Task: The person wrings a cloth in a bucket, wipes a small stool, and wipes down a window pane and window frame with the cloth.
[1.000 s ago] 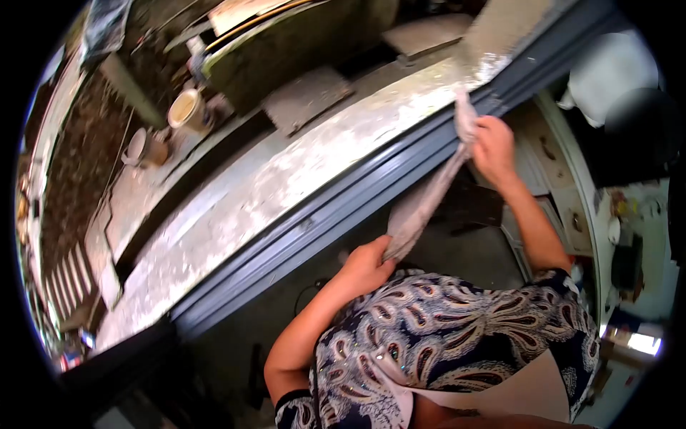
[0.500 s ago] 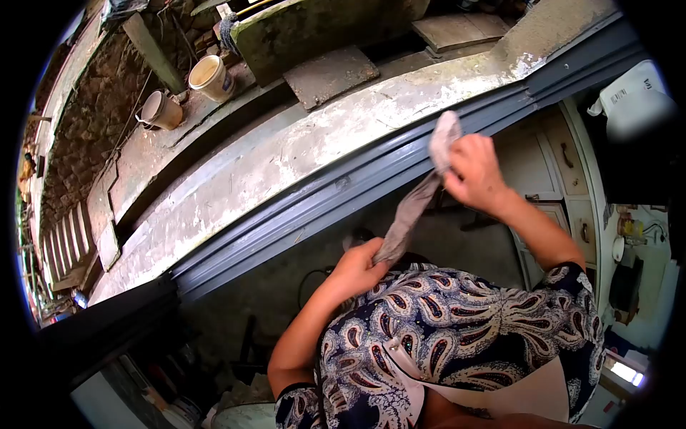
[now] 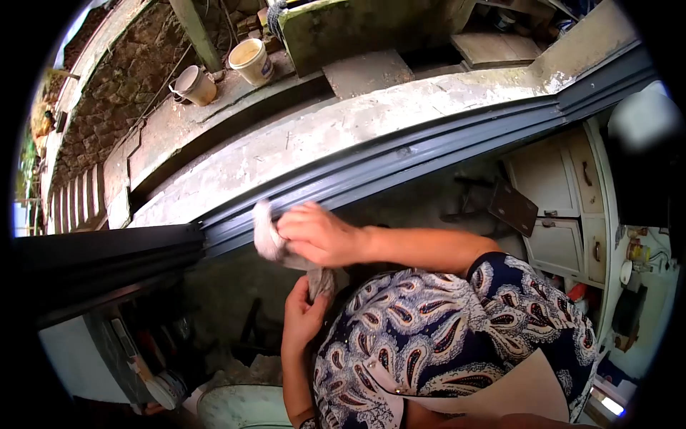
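A greyish-pink cloth [image 3: 269, 236] is bunched between my two hands, over the inner side of the blue-grey metal window track [image 3: 400, 159]. My right hand [image 3: 321, 234] grips the cloth's upper part near the left end of the track, its forearm reaching across from the right. Just below, my left hand [image 3: 306, 309] holds the cloth's lower end between thumb and fingers, close to my patterned shirt. Whether the cloth touches the track I cannot tell.
Beyond the track runs a pale concrete ledge [image 3: 314, 143]. Two buckets, a white one [image 3: 251, 63] and a greyer one [image 3: 195, 86], stand outside. A dark frame [image 3: 107, 261] is at left. White cabinets [image 3: 547, 186] stand at right.
My right hand has swept left along the track with its part of the cloth, from far right to near the left end. My left hand has moved left and down. The view has shifted.
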`<state>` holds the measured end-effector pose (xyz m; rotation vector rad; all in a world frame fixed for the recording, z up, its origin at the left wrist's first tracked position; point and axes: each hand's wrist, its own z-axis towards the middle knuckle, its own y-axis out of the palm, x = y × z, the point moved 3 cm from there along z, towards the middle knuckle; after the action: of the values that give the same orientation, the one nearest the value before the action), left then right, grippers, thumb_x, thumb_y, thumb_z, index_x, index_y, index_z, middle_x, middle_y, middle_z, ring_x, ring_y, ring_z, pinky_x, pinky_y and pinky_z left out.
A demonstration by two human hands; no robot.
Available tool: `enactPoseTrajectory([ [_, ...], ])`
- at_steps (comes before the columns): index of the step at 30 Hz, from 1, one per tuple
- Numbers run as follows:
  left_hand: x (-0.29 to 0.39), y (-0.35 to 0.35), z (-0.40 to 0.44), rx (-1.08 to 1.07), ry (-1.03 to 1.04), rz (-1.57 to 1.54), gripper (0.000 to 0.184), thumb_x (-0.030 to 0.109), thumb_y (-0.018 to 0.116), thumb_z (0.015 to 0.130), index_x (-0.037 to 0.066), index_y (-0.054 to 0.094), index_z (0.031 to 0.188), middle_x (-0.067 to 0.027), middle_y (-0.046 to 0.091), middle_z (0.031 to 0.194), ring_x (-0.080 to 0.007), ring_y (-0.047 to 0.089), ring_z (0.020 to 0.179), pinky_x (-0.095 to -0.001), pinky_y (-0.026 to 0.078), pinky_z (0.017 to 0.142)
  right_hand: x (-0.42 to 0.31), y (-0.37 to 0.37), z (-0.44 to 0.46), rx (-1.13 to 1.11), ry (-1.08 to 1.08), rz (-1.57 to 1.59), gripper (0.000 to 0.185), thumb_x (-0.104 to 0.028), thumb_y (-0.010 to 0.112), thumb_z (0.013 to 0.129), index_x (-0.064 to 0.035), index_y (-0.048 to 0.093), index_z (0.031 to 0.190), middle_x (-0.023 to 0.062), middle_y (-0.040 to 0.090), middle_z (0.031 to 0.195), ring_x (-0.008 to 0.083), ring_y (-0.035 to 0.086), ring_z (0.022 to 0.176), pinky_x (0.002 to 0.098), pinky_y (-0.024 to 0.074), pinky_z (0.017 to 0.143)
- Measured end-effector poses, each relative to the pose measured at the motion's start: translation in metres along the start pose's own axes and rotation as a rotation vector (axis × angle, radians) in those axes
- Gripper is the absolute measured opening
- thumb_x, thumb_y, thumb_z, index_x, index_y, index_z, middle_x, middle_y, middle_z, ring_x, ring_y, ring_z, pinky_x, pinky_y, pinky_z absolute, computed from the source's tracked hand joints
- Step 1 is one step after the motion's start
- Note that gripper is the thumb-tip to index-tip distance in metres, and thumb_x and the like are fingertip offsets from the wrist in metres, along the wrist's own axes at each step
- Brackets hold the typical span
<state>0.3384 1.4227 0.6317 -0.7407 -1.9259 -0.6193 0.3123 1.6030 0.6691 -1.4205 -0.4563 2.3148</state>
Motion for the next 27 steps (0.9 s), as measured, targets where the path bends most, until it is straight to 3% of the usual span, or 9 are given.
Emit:
enactPoseTrajectory([
  [3,-0.005,-0.016,-0.025,-0.008,-0.028,-0.051,0.022,-0.001,0.057,0.088,-0.001,0.057,0.110,-0.0020,0.062,0.101,-0.0074,0.055,0.088,-0.0207,0.045,0.074,-0.023,-0.009,-0.019,0.069,0.213,0.359,0.024,0.000,0.045,0.090,0.0027,0.056,0.110,0.0130,0.060,0.100,0.0223,0.059,0.093,0.0325,0.0467,0.083],
  [5,-0.009,-0.005,-0.023,-0.018,0.026,-0.084,0.027,-0.002,0.057,0.088,-0.001,0.057,0.114,-0.0026,0.063,0.105,-0.0089,0.056,0.093,-0.0215,0.045,0.077,-0.015,-0.040,-0.048,0.088,0.367,0.464,0.029,-0.003,0.044,0.090,0.0019,0.052,0.118,0.0069,0.060,0.099,0.0130,0.057,0.090,0.0298,0.0476,0.079],
  [6,-0.004,0.000,-0.024,-0.028,0.007,-0.131,0.028,-0.002,0.057,0.087,0.000,0.057,0.116,-0.0021,0.062,0.106,-0.0091,0.056,0.094,-0.0217,0.045,0.078,-0.025,-0.055,-0.052,0.223,0.406,0.485,0.020,-0.006,0.045,0.091,-0.0022,0.054,0.108,0.0015,0.051,0.087,0.0070,0.047,0.076,0.0255,0.0428,0.065],
  [11,-0.018,-0.001,-0.011,-0.151,-0.008,-0.014,0.029,0.004,0.060,0.087,-0.001,0.057,0.116,-0.0018,0.063,0.101,-0.0058,0.054,0.088,-0.0193,0.044,0.075,-0.034,-0.105,-0.057,0.566,0.437,0.557,0.015,-0.014,0.053,0.098,-0.0017,0.051,0.107,0.0048,0.062,0.095,0.0080,0.056,0.082,0.0236,0.0467,0.078],
  [15,-0.019,-0.005,-0.013,-0.169,-0.041,-0.065,0.031,0.000,0.058,0.088,-0.001,0.055,0.119,-0.0027,0.062,0.109,-0.0087,0.055,0.099,-0.0229,0.043,0.087,-0.029,-0.093,-0.018,0.387,0.160,0.112,0.014,-0.004,0.059,0.092,-0.0038,0.060,0.106,0.0091,0.056,0.105,0.0121,0.055,0.095,0.0251,0.0466,0.081],
  [18,-0.023,-0.006,-0.023,-0.130,-0.055,-0.113,0.030,-0.001,0.058,0.089,-0.001,0.055,0.119,-0.0024,0.062,0.108,-0.0086,0.055,0.098,-0.0232,0.043,0.087,-0.037,-0.042,0.034,0.231,-0.137,-0.098,0.019,-0.001,0.064,0.083,-0.0074,0.061,0.101,0.0172,0.058,0.124,0.0266,0.059,0.098,0.0368,0.0449,0.087],
  [22,-0.027,-0.022,-0.043,0.025,-0.016,-0.158,0.032,0.000,0.058,0.088,-0.002,0.055,0.120,-0.0026,0.062,0.106,-0.0085,0.055,0.094,-0.0229,0.044,0.084,-0.021,0.046,0.090,0.172,-0.278,-0.042,0.018,-0.001,0.064,0.078,-0.0048,0.063,0.095,0.0103,0.065,0.099,0.0281,0.063,0.090,0.0373,0.0478,0.078],
  [26,-0.029,-0.044,-0.060,0.224,0.032,-0.284,0.031,-0.002,0.057,0.088,0.000,0.055,0.118,-0.0029,0.062,0.107,-0.0097,0.056,0.096,-0.0238,0.044,0.086,-0.005,0.113,0.098,-0.304,-0.403,-0.530,0.022,-0.014,0.060,0.073,-0.0134,0.066,0.094,0.0017,0.063,0.090,0.0236,0.059,0.078,0.0377,0.0425,0.066],
  [27,-0.031,-0.052,-0.066,0.274,0.040,-0.310,0.028,-0.003,0.056,0.088,0.000,0.055,0.116,-0.0031,0.063,0.106,-0.0102,0.057,0.096,-0.0242,0.045,0.086,-0.007,0.114,0.097,-0.189,-0.514,-0.534,0.016,-0.017,0.060,0.073,-0.0152,0.065,0.089,0.0013,0.061,0.082,0.0227,0.058,0.076,0.0365,0.0408,0.065],
])
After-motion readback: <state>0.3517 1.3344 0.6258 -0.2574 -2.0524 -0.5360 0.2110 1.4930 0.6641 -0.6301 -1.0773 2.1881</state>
